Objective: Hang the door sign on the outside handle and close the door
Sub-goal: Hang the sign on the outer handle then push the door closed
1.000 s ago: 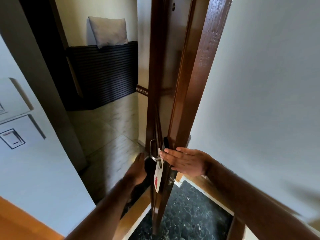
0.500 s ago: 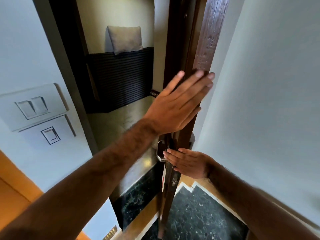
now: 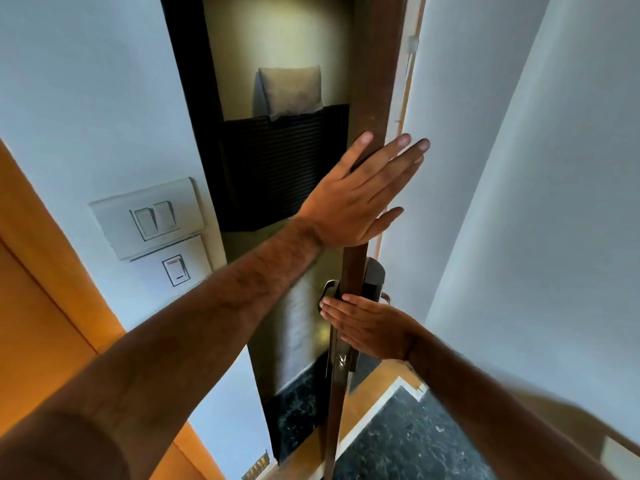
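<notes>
Swung nearly edge-on since a moment ago, the door [image 3: 372,81] is pushed by the flat, open left hand [image 3: 356,199] and right hand [image 3: 367,327] near the handle [image 3: 328,289], fingers risking a pinch; the sign is hidden.

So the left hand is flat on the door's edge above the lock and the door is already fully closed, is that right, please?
Not quite: the head view shows the door still ajar, with the corridor visible through the gap. The left hand is indeed flat on its edge, above the lock.
</notes>
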Demonstrator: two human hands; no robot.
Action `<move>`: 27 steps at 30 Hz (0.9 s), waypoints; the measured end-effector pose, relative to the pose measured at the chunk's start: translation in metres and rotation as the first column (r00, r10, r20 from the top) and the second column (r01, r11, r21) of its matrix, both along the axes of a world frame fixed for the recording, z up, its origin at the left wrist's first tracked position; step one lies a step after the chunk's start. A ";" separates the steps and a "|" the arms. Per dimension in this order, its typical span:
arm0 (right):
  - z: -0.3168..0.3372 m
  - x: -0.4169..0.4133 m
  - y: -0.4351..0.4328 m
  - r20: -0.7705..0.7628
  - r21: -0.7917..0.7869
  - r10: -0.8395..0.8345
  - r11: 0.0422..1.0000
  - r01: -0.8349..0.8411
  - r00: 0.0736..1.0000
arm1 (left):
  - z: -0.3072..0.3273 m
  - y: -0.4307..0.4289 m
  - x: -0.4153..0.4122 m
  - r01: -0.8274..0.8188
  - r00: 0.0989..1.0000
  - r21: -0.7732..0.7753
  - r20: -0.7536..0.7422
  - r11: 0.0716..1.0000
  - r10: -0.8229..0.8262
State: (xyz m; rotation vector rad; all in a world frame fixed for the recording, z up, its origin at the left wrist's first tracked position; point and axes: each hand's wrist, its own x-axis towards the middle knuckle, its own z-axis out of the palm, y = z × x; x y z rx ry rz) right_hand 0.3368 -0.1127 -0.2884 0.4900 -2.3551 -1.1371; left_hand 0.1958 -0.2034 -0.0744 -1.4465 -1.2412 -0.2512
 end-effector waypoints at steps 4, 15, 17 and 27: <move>-0.005 -0.005 -0.011 0.096 -0.017 0.001 1.000 0.000 0.995 | -0.002 -0.014 -0.029 -0.037 0.999 0.002 0.003 0.999 0.037; -0.006 -0.018 0.007 0.244 -0.456 -0.182 0.846 0.278 0.953 | 0.001 -0.057 -0.082 -0.208 0.978 -0.030 0.026 0.978 0.209; -0.003 -0.034 0.009 0.294 -0.528 -0.244 0.764 0.370 0.924 | 0.002 -0.063 -0.088 -0.266 0.963 -0.030 0.041 0.963 0.267; -0.038 -0.107 0.040 0.416 -0.552 -0.185 0.727 0.409 0.891 | -0.010 -0.039 -0.105 -0.522 0.853 -0.080 -0.070 0.849 0.517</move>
